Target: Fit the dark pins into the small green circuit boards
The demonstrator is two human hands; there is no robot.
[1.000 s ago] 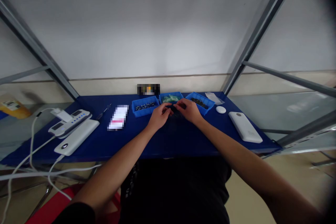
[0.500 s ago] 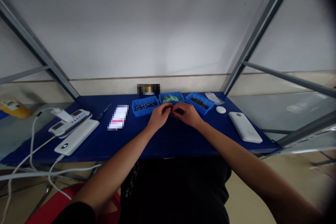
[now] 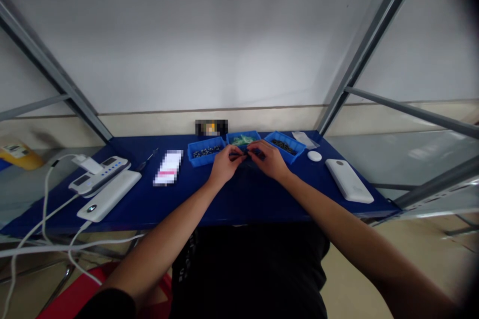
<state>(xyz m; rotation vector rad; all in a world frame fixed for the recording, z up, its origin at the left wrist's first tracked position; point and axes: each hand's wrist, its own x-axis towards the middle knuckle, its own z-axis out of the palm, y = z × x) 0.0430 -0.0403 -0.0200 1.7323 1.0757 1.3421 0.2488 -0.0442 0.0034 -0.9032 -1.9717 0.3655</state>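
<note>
Between the fingertips of my left hand (image 3: 223, 164) and my right hand (image 3: 271, 160) sits a small dark piece (image 3: 246, 151), just above the bench (image 3: 239, 199) and right in front of the middle blue bin (image 3: 243, 133). It is blackish, and too small and too covered by fingers for me to make out its form; which way it points, or where its long axis lies, I cannot tell. My grip is narrow on both sides, thumbs drawn in toward bent fingers and the two sets of tips nearly meeting, but I cannot tell which fingers pinch the piece. The middle bin, with green pieces (image 3: 243, 140) in it, has its long axis running sideways across the bench. Near my left fingers, the left blue bin (image 3: 204, 161) holds small silvery and dark parts (image 3: 207, 151); its long axis also runs sideways, the right end slightly farther from me. By my right knuckles, the right blue bin (image 3: 298, 155) holds dark, slender parts (image 3: 284, 147) and slants, its right end nearer me.
</note>
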